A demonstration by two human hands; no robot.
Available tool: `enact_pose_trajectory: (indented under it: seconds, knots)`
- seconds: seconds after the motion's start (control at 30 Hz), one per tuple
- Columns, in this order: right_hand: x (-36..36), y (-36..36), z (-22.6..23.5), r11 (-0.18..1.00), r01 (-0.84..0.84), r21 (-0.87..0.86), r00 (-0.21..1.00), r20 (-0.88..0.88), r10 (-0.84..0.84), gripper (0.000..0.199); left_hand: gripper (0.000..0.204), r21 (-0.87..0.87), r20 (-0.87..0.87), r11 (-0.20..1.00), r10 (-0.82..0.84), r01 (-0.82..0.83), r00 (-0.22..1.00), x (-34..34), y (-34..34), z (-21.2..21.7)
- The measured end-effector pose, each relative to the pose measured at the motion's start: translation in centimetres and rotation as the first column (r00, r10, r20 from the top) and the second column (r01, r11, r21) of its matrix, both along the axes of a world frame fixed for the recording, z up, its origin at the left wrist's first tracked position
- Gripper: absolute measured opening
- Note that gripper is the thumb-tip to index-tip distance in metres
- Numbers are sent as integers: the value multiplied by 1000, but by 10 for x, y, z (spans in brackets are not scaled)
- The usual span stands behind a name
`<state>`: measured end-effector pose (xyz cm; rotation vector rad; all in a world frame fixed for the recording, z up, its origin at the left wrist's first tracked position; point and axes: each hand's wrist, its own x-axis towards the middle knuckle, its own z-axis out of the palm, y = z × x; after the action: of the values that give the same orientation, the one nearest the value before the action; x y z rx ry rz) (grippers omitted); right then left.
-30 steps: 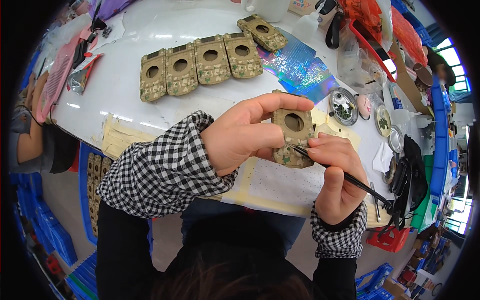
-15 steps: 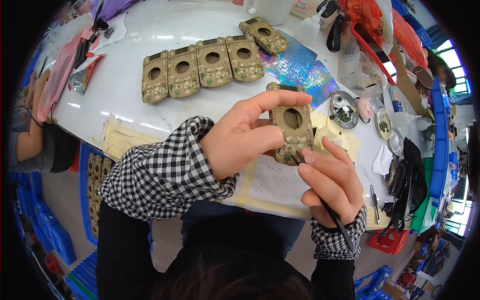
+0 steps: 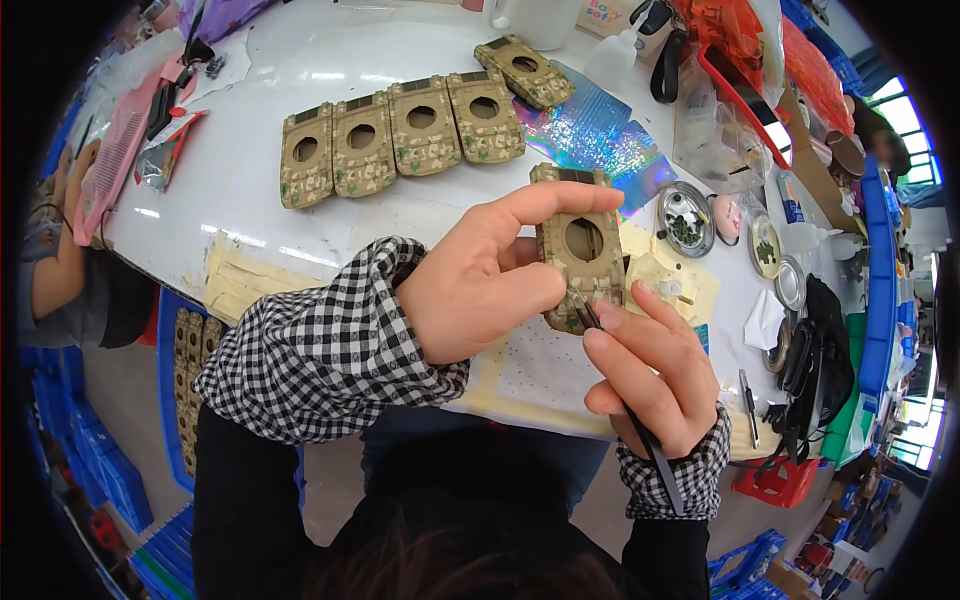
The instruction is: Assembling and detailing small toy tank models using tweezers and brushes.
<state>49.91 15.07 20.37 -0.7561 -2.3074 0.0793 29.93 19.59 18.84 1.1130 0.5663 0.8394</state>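
My left hand (image 3: 485, 280) grips a camouflage-painted toy tank hull (image 3: 598, 280) by its sides, thumb on the near left edge and forefinger across the far end. A round hole opens in the middle of the hull's top. Black tweezers (image 3: 655, 455) are held in my right hand (image 3: 665, 370), their tips at the near end of the hull. Whether a tiny part sits between the tips I cannot make out. Several matching hulls (image 3: 362, 172) lie side by side in a row beyond my left hand, and another hull (image 3: 550, 90) lies tilted at the back.
Right of the hull, a metal dish (image 3: 664, 222) holds small dark-green parts, near a second round dish (image 3: 766, 250). A pen (image 3: 749, 405) lies by the right edge. Shiny holographic sheets (image 3: 590, 135) lie behind. A blue crate (image 3: 172, 400) of hulls stands below left; another person's arm (image 3: 60, 240) shows far left.
My right hand and the tweezers have shifted slightly left, and the tweezers' back end has swung left. The hull stays in my left hand, almost unmoved.
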Motion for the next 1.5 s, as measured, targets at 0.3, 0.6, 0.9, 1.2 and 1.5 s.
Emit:
enact_pose_trajectory:
  seconds: [0.3,0.6,0.9,1.2,1.5]
  knots:
    - [1,0,0,1000,-17,-18,1000,-10,17,34,63,0,-6,1000,4,-4,1000,0,1,1]
    - [1,0,0,1000,-22,-13,1000,3,22,34,63,4,7,1000,5,-5,1000,0,0,0]
    - [1,-1,-1,1000,-15,-8,1000,-13,15,34,64,4,5,1000,9,-9,1000,1,0,0]
    - [1,0,-1,1000,-25,-15,1000,-11,25,35,64,-10,4,1000,3,-3,1000,1,0,1]
    - [2,-1,0,1000,-17,-14,1000,3,17,34,65,-23,4,1000,-15,15,1000,1,1,1]
